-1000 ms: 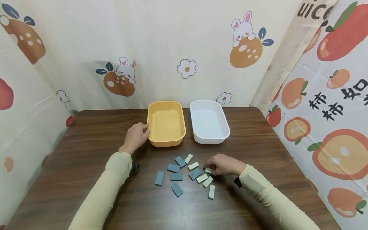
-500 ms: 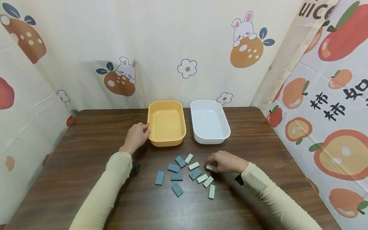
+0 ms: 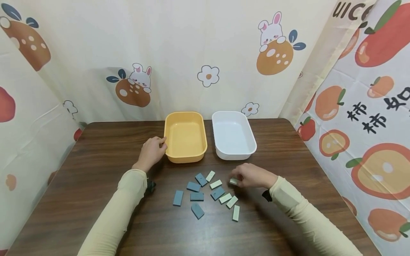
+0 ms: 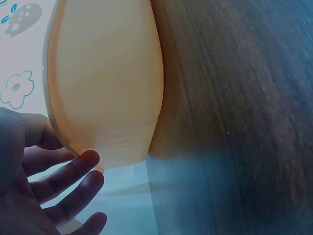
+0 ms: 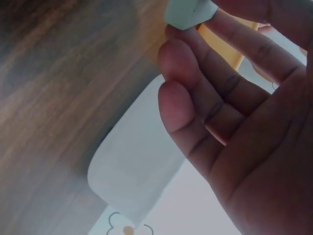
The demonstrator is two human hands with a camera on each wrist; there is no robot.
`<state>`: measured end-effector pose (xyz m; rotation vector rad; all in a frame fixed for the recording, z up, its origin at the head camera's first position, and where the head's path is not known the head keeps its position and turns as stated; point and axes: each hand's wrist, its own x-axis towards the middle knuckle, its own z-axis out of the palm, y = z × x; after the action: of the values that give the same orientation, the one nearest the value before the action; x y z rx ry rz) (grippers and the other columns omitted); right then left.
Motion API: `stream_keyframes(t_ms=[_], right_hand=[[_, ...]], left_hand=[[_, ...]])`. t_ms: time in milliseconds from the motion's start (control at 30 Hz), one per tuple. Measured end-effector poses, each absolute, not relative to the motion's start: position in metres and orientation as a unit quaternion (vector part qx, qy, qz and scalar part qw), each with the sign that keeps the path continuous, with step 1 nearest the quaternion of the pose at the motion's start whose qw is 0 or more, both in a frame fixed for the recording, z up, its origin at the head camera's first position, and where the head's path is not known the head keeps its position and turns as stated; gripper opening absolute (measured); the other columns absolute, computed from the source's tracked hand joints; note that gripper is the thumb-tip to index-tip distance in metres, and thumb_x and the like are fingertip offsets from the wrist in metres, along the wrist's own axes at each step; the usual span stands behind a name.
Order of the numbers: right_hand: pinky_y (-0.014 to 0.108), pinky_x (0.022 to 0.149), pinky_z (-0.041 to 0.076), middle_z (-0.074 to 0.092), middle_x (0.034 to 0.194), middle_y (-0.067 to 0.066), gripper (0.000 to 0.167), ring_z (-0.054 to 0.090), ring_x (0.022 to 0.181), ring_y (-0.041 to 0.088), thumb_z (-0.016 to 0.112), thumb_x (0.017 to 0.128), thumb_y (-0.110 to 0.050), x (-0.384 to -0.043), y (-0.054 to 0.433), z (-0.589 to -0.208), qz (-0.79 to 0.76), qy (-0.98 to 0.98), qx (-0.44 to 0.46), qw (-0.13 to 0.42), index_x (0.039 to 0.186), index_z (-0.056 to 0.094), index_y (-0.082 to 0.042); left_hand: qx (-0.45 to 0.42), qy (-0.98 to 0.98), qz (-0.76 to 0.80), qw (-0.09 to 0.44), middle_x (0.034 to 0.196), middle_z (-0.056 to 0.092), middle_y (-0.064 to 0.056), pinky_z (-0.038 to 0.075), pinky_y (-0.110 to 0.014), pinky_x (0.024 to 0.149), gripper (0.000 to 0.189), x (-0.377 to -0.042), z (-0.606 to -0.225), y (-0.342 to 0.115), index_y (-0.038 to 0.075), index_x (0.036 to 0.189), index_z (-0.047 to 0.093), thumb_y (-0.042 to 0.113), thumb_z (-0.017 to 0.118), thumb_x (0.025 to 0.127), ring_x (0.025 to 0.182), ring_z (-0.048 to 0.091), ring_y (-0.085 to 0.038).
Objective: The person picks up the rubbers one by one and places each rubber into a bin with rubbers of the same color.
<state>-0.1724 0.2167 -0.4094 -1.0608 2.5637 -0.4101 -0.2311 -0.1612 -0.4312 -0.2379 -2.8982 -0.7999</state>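
My left hand [image 3: 150, 152] pinches the left rim of a yellow tray [image 3: 185, 140] between thumb and fingers; the left wrist view shows the tray's outer wall [image 4: 105, 88] with the fingertips at its rim. My right hand [image 3: 254, 176] holds a pale green block [image 3: 234, 181] at its fingertips, in front of a white tray [image 3: 234, 135]. One end of that block [image 5: 188, 12] shows at the top of the right wrist view. Several blue-grey blocks [image 3: 196, 197] and pale green blocks [image 3: 216, 184] lie scattered on the table between my hands.
Both trays stand side by side near the back edge of the brown wooden table [image 3: 153, 227], with nothing visible inside. A printed curtain [image 3: 179, 53] hangs right behind that edge, and another fruit-patterned cloth [image 3: 362, 142] covers the right side.
My right hand has moved up and slightly to the right, carrying the pale green block away from the other blocks toward the white tray. The left hand has stayed at the yellow tray's rim.
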Motion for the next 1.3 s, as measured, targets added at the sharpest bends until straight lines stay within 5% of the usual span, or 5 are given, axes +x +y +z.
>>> stream_keyframes(t_ms=[333, 1300], right_hand=[[0.021, 0.061, 0.041, 0.055, 0.074, -0.006, 0.029, 0.047, 0.068, 0.006, 0.067, 0.078, -0.002, -0.178, 0.218, -0.398, -0.147, 0.908, -0.367, 0.142, 0.105, 0.071, -0.009], [0.023, 0.061, 0.043, 0.057, 0.069, -0.004, 0.03, 0.049, 0.064, 0.008, 0.066, 0.083, -0.002, -0.196, 0.224, -0.368, -0.184, 0.92, -0.31, 0.156, 0.112, 0.07, -0.006]], left_hand=[[-0.077, -0.959, -0.267, 0.062, 0.12, 0.064, -0.022, 0.044, -0.047, 0.084, 0.042, -0.232, -0.433, -0.161, 0.002, 0.133, 0.058, 0.017, 0.049, 0.096, 0.096, 0.057, -0.035], [-0.081, -0.957, -0.272, 0.067, 0.113, 0.067, -0.02, 0.04, -0.037, 0.07, 0.04, -0.228, -0.431, -0.161, 0.004, 0.132, 0.059, 0.016, 0.049, 0.096, 0.077, 0.051, -0.027]])
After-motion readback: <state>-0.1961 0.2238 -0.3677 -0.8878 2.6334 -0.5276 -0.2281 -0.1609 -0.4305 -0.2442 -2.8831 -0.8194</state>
